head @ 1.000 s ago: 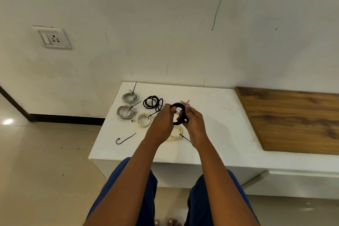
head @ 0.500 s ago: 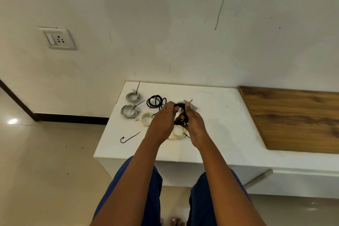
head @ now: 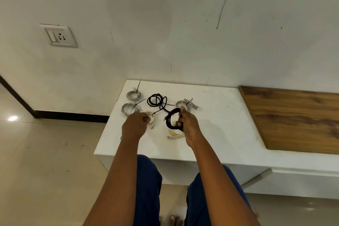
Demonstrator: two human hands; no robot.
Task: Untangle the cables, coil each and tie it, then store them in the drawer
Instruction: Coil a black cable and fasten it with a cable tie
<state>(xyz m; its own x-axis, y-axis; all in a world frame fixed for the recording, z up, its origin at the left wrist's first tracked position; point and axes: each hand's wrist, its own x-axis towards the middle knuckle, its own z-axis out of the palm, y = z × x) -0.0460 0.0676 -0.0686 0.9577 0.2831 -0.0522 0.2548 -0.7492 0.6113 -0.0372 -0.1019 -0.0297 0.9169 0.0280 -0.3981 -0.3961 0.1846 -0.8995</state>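
My right hand (head: 189,125) grips a coiled black cable (head: 169,118) and holds it upright just above the white counter (head: 216,126). My left hand (head: 134,127) hovers to the left of it with its back to the camera. Its fingers are curled under, and what they hold, if anything, is hidden. On the counter lie two tied grey coils (head: 133,95) (head: 128,108), a cream coil (head: 152,118), a loose black cable (head: 156,100), a third grey coil (head: 184,105) and a cream coil (head: 176,133) below my right hand.
A wooden panel (head: 293,119) covers the counter's right part. A drawer front with a handle (head: 256,179) shows under the counter at the right. A wall socket (head: 58,35) sits at the left. My knees are close to the counter's front edge.
My left hand has let go of the black coil and moved left, covering the loose black tie that lay near the front left. My right hand keeps hold of the coil.
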